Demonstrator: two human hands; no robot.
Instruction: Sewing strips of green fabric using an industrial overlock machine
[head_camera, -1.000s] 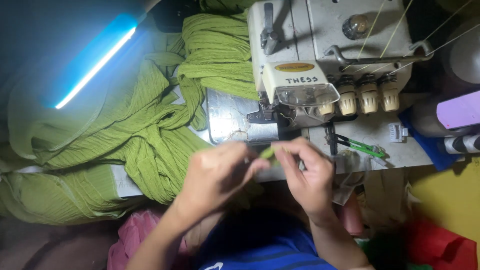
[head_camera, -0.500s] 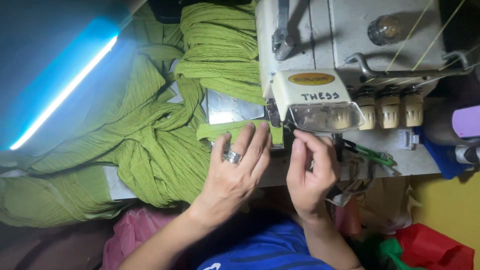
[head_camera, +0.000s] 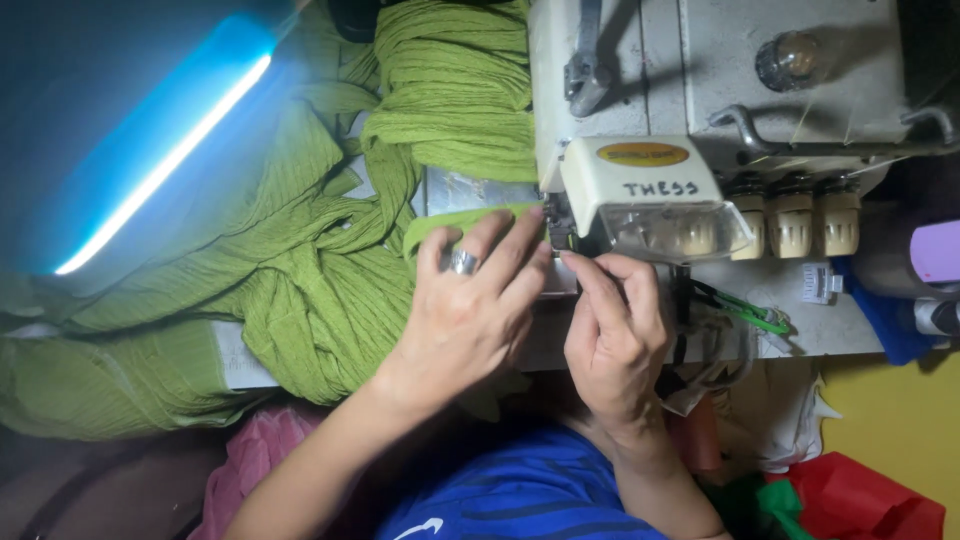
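Left hand (head_camera: 465, 320) fingers (head_camera: 505, 245) spread flat, pressing the small strip of ribbed olive-green knit fabric (head_camera: 450, 222) onto the metal bed plate (head_camera: 470, 192) of the cream-white overlock sewing machine (head_camera: 640, 110). Silver ring (head_camera: 462, 262) on one finger.

Right hand (head_camera: 612, 335) fingers pressed together, tips touching the fabric edge right at the presser foot (head_camera: 556, 222), under the machine's clear front guard (head_camera: 670, 228).

Change vs a second ago: both hands were pinching the piece in the air at the front edge of the desk (head_camera: 800, 335); now it lies flat on the plate, leading edge at the foot. Reads as the piece being loaded for stitching; can't tell if the foot is down.

Outward: big heap of the same green ribbed fabric (head_camera: 300, 290) over the desk's left side and far edge. Blue-white tube lamp (head_camera: 165, 165) at far left. Green-handled snips (head_camera: 745, 308) near the right front edge. Cream thread-tension knobs (head_camera: 795, 225) right of the guard.
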